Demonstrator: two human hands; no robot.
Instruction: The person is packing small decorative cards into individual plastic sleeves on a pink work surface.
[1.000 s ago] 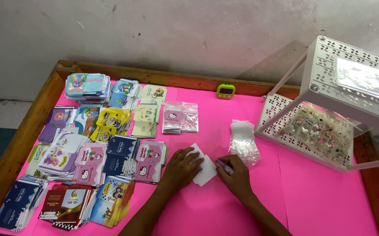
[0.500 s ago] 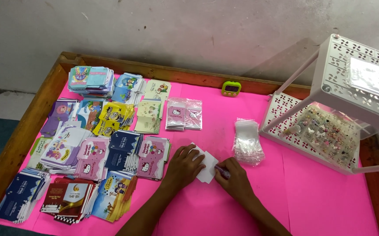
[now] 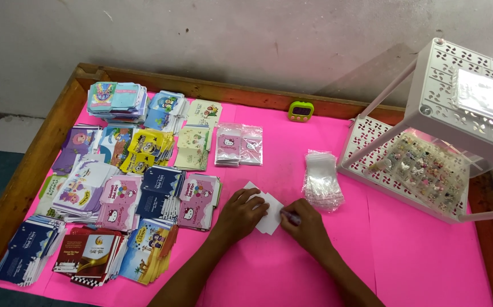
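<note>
So the whole setup sits on a wooden-rimmed desk point(image 3: 42, 165) covered in pink paper, and I'll place everything off the small white card point(image 3: 268, 213) lying roughly in the middle of it. Biggest thing is the white perforated plastic rack point(image 3: 428, 142), up and to the right of the card, with a sheet of little decorated bits on its lower shelf. Left of the card is a spread of stacked colourful printed envelopes point(image 3: 121, 193), then a pile of clear plastic sleeves point(image 3: 321, 181) just right of and above it, and a small green timer point(image 3: 301, 111) well beyond it at the far rim. Left hand point(image 3: 242, 213) lies flat, pinning the card's left edge, no closed grip. Right hand point(image 3: 303, 224) touches the right edge, fingers curled round something small and purplish; can't tell what. Looks like the card-prepping step; the next move probably needs the card kept steady.
</note>
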